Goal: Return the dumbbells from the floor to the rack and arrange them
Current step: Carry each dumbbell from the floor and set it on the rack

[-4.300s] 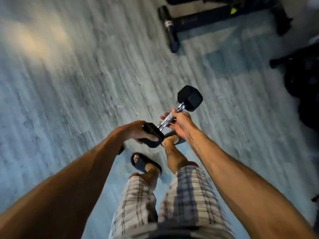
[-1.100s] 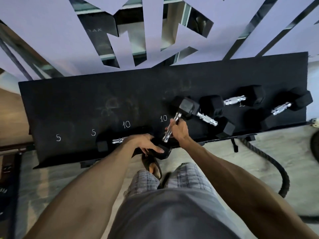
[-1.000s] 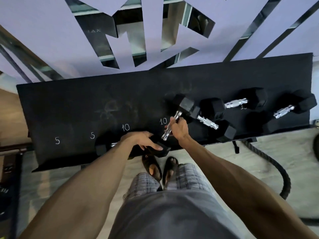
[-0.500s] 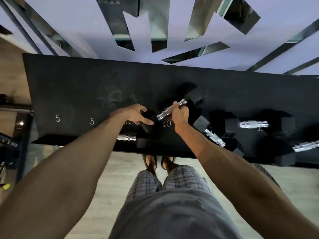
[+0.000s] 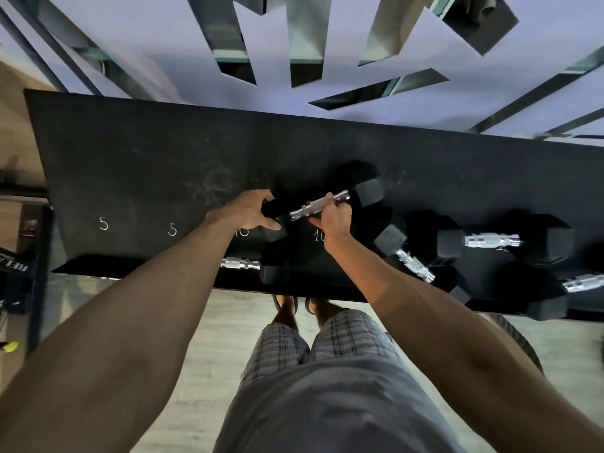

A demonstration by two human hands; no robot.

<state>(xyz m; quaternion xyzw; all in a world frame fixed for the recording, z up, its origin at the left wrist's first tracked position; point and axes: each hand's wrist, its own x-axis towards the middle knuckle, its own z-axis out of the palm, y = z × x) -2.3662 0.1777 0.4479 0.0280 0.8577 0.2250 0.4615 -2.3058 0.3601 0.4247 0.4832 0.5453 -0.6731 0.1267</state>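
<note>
I hold a black hex dumbbell (image 5: 367,194) with a chrome handle over the black rack shelf (image 5: 137,165), above the chalked "10" marks. My right hand (image 5: 333,217) grips the handle. My left hand (image 5: 245,210) clasps the dumbbell's near left head. The dumbbell lies tilted, its far head up and to the right. Whether it touches the shelf I cannot tell. Another dumbbell (image 5: 242,264) rests at the shelf's front edge, partly hidden under my left forearm.
Three more black dumbbells sit on the rack to the right: one (image 5: 413,264) angled beside my right wrist, one (image 5: 492,240) behind it, one (image 5: 581,282) at the frame's edge. Chalk "5" marks (image 5: 104,223) label the shelf's left part. A mirrored wall rises behind.
I carried the dumbbell from the floor area to the rack. In the last second both hands moved it up over the shelf, and it now lies more level above the "10" marks.
</note>
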